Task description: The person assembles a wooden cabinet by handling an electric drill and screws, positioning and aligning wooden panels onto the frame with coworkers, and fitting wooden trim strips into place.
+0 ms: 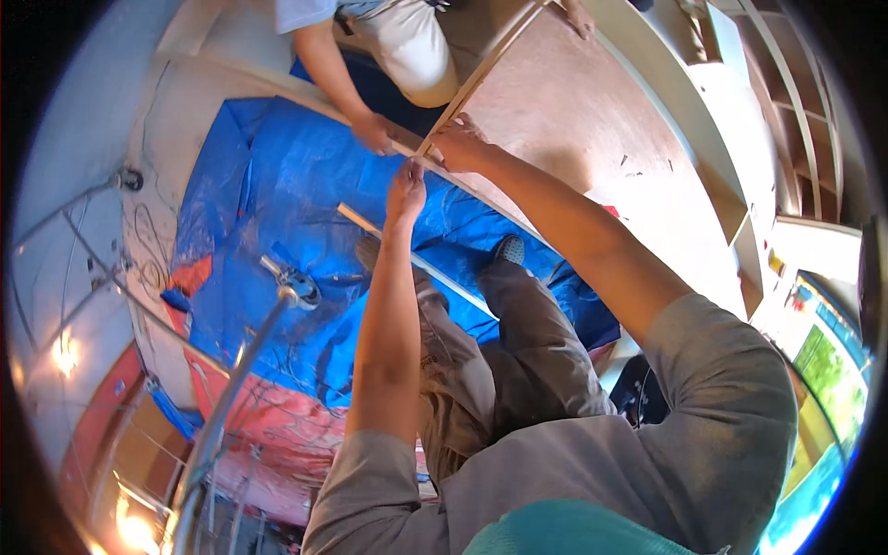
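Observation:
A long wooden strip [493,63] slants down from the top and meets the edge of a wooden frame rail [305,95] at its near end. My right hand [460,145] is closed round this strip just above the joint. Below the joint, my left hand [406,192] reaches up with its fingers pinched together at the rail's edge; what lies between them is hidden. Just left of the joint, a co-worker's hand [373,134] rests on the rail. That person's other hand [580,18] is near the panel's far edge.
A large light-brown panel [592,102] lies right of the strip. Blue tarp [287,185] covers the floor, with a loose wooden slat [453,282] across it by my legs. A metal pole with a caster [298,290] stands at left; curved wooden framing [661,79] rises at right.

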Motion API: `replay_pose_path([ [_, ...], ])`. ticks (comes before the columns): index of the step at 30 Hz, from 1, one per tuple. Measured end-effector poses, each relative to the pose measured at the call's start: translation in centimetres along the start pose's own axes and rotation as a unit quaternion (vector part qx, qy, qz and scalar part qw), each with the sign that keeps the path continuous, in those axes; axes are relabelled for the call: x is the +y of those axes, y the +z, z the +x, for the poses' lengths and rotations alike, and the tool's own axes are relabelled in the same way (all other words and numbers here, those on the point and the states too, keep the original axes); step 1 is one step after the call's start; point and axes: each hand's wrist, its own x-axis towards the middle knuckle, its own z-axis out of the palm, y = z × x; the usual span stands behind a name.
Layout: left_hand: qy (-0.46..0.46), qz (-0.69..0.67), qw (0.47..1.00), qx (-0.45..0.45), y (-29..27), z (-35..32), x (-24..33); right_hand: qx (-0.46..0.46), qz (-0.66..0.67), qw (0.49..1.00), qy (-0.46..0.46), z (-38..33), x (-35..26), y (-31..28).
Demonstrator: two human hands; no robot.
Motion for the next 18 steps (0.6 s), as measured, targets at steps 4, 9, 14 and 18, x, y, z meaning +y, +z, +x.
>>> replay_pose_path([
  [4, -0.039, -0.144, 0.979, -0.139, 1.3, 5.2, -1.3, 0.034, 0.063, 0.997, 0.017, 0.4, 0.9, 1.5],
  [9, 0.037, -0.059, 0.976, -0.205, 2.0, 6.9, -2.9, 0.383, 0.193, 0.896, 0.116, -3.6, -3.6, 5.2],
  [14, 0.073, 0.021, 0.964, -0.256, 0.7, 6.6, -1.3, 0.193, 0.335, 0.873, 0.295, -8.3, -14.9, 10.8],
  [18, 0.125, 0.104, 0.954, -0.252, -0.4, 6.6, 0.5, 0.248, 0.187, 0.9, 0.305, -2.8, -13.9, 13.3],
])
